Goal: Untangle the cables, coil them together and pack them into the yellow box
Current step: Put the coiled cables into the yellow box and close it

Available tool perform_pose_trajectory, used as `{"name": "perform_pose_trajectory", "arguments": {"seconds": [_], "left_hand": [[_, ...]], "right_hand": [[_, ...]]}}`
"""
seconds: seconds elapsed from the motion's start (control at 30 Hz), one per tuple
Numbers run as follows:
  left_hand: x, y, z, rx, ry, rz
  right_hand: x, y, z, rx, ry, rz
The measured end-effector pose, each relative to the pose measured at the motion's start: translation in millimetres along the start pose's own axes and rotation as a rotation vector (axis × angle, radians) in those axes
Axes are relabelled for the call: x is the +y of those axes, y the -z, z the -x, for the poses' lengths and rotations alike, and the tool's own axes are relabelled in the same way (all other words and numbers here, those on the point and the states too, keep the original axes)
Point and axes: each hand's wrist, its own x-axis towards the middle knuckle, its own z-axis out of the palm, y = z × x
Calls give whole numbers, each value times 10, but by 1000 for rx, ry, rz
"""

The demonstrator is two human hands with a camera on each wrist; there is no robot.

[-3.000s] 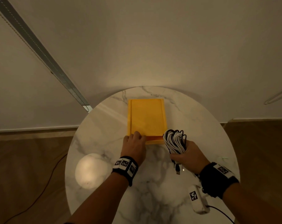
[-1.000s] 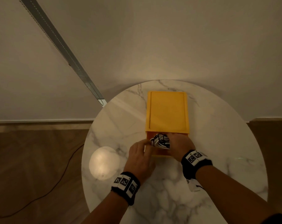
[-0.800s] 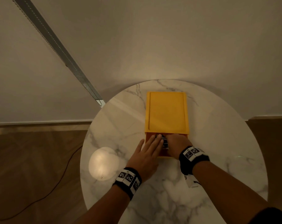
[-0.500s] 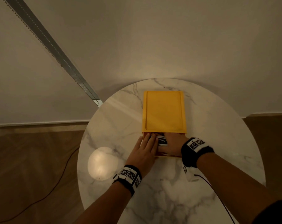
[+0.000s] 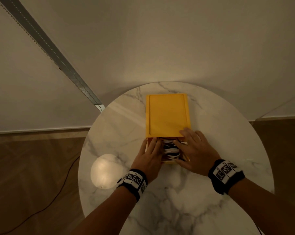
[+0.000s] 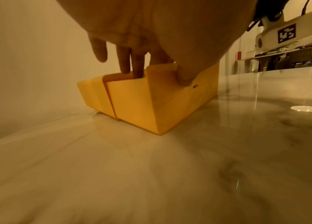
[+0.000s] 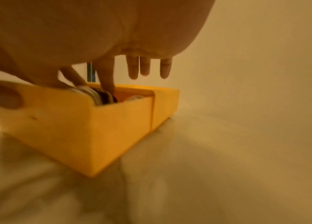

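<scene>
The yellow box [image 5: 167, 116] lies on the round marble table [image 5: 211, 192], its sliding lid [image 5: 168, 114] drawn back so the near end is uncovered. The black and white cable coil [image 5: 171, 150] sits inside that opening. My left hand [image 5: 153, 145] lies over the opening's left side, fingers [image 6: 132, 69] straight and dipping into the box [image 6: 151, 103], thumb against its front wall. My right hand [image 5: 182, 141] covers the right side. Its index finger [image 7: 106, 84] presses down on the coil [image 7: 101, 95], its other fingers hover straight above the lid and its thumb lies on the front wall.
A bright round light reflection [image 5: 106, 171] shows on the table left of my left hand. A thin cord [image 5: 58, 192] runs over the wooden floor at the left. A white wall stands just behind the table. The right wrist's camera housing [image 6: 285, 31] appears in the left wrist view.
Three seconds ago my right hand held the coil beside the closed box. The box's near end now stands uncovered with the coil in it, and both hands lie over it, the right fingers spread toward the lid corner.
</scene>
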Motion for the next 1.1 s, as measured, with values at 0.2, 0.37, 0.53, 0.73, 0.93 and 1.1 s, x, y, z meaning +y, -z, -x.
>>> {"name": "perform_pose_trajectory", "arguments": {"seconds": [0.2, 0.37, 0.53, 0.73, 0.93, 1.1], "left_hand": [[-146, 35, -65, -3, 4, 54], [-218, 21, -148, -70, -30, 26], [-237, -41, -144, 19, -66, 27], [-329, -88, -345, 193, -104, 64], [-329, -171, -359, 241, -43, 114], [-279, -126, -372, 253, -12, 106]], "right_hand": [[252, -126, -42, -227, 63, 46], [256, -158, -21, -161, 53, 58], [283, -202, -38, -102, 79, 23], [343, -218, -206, 28, 133, 73], [299, -284, -223, 126, 101, 32], [313, -373, -201, 247, 114, -36]]}}
